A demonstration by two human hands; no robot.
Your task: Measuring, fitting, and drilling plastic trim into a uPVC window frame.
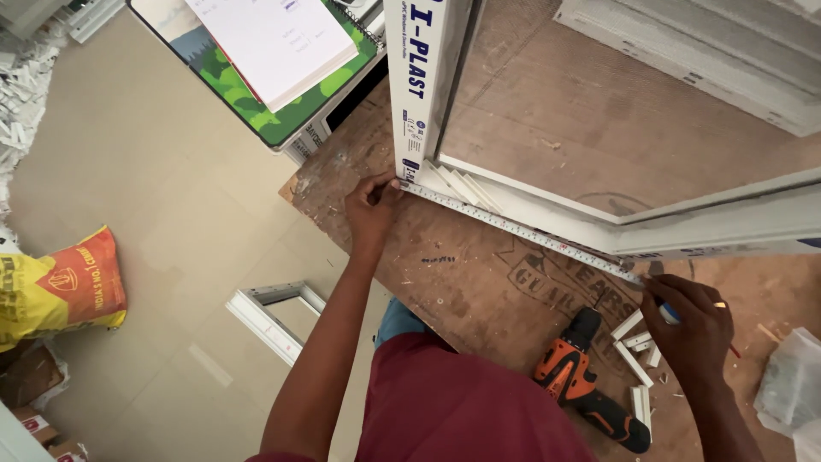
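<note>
Head view: we are stretching a measuring tape [522,229] along the lower edge of a white plastic frame [710,224] that is lying on a plywood worktop [479,282]. Our left hand [369,210] is pinching the tape's end against the frame's corner, fingers pressed together. Our right hand [689,327] is closing around the far end of the tape and appears to be gripping a pencil as well; we cannot tell whether the pencil is touching the frame. Judging progress: the tape is drawn taut and aligned, so the measuring is in hand, but no fresh mark is visible on the frame. An orange cordless drill [581,376] is lying near the right hand, untouched, beside short white offcuts [637,346].
</note>
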